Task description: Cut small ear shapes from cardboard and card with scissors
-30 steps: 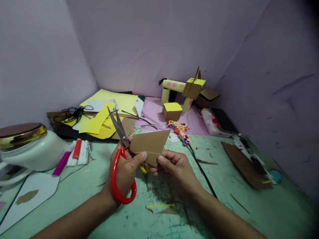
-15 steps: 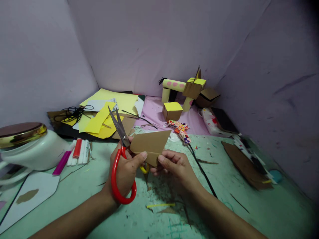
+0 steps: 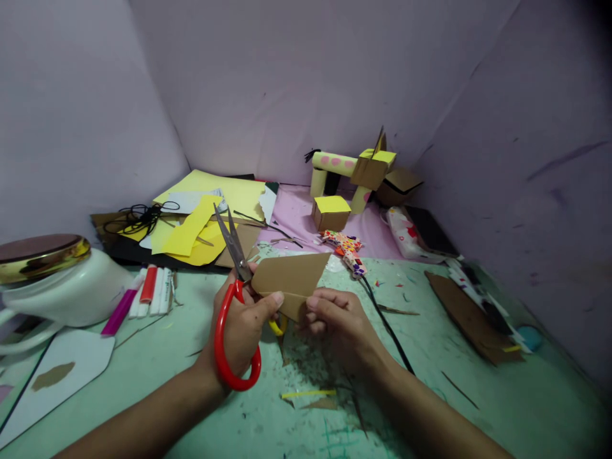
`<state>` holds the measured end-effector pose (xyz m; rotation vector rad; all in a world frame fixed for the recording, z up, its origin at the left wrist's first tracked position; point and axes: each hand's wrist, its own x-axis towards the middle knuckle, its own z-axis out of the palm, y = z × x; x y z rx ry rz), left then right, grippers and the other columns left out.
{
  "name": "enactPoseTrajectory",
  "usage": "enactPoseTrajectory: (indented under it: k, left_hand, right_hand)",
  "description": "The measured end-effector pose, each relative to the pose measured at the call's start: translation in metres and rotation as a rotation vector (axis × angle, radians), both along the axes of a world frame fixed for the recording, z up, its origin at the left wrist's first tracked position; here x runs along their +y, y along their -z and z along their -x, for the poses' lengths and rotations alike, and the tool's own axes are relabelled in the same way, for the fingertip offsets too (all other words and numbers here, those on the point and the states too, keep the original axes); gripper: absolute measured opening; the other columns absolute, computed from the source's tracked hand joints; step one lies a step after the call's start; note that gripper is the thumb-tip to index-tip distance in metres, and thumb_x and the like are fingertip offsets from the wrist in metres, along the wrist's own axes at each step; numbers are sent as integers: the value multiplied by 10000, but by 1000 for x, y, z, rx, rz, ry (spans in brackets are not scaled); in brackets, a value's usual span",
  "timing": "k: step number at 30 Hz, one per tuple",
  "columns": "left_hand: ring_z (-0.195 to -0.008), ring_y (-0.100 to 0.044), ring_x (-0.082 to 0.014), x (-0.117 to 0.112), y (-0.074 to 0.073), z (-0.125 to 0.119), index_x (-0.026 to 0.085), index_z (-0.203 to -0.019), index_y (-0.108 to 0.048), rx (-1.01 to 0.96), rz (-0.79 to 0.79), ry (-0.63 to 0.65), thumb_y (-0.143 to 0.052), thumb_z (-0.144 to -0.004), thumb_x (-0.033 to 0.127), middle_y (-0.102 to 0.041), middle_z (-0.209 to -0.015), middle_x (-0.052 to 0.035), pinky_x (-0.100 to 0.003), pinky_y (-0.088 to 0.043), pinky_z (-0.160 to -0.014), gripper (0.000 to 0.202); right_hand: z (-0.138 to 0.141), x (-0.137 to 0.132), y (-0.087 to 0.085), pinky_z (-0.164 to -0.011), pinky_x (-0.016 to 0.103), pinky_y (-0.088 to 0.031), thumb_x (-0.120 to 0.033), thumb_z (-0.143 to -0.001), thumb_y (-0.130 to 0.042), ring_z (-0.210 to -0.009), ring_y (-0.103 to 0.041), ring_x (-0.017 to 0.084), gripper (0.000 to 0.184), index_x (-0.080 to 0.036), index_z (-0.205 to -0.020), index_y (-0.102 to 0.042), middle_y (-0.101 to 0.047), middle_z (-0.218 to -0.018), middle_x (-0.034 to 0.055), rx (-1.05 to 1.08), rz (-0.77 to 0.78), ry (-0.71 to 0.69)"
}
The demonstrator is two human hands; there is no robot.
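Cardboard held (image 3: 289,274): 1 | by left hand (image 3: 246,320), right hand (image 3: 345,320): 2 | scissors (image 3: 243,270): 1

Three plain lilac walls box the space in: pale left wall (image 3: 71,121), broad middle wall (image 3: 296,76) facing the camera, darker right wall (image 3: 540,95). Corner seams slant inward going down on both sides. Middle wall has faint creases and a few dark specks; right wall has small scuffs plus a long purple streak (image 3: 567,161). Below: pale mint-green tabletop (image 3: 511,405), worn, dark smudges around the middle, green pen scribbles (image 3: 335,440) at the near edge. Smooth pink sheet (image 3: 289,207) covers its far part, up to the middle wall. Light is dim, cool, brighter left, falling off right.
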<state>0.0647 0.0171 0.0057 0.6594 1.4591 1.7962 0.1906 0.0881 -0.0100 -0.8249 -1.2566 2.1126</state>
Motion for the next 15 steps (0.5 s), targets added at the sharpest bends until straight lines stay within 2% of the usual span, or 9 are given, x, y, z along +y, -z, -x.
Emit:
enactPoseTrajectory:
  k: [7, 15]
  left_hand:
    - [-730, -602, -179, -2, 0, -4, 184, -1048, -540, -13, -2, 22, -701, -624, 175, -639, -800, 7, -278, -486, -624, 453]
    - [-793, -632, -172, -3, 6, -7, 212, -1139, -467, -12, -46, -5, -717, -660, 162, -663, -850, 28, -259, -496, -674, 542]
  right_hand:
    - [2, -1, 1, -464, 209, -412, -333, -581, -769, -460, -514, 91, 221, -145, -656, -681, -600, -528, -8, -1, -119, -29]
    - [3, -3, 0, -500, 225, -412, -331, -611, -757, -485, -498, 98, 189, -158, -667, -707, -608, -551, -7, 14, -189, -11]
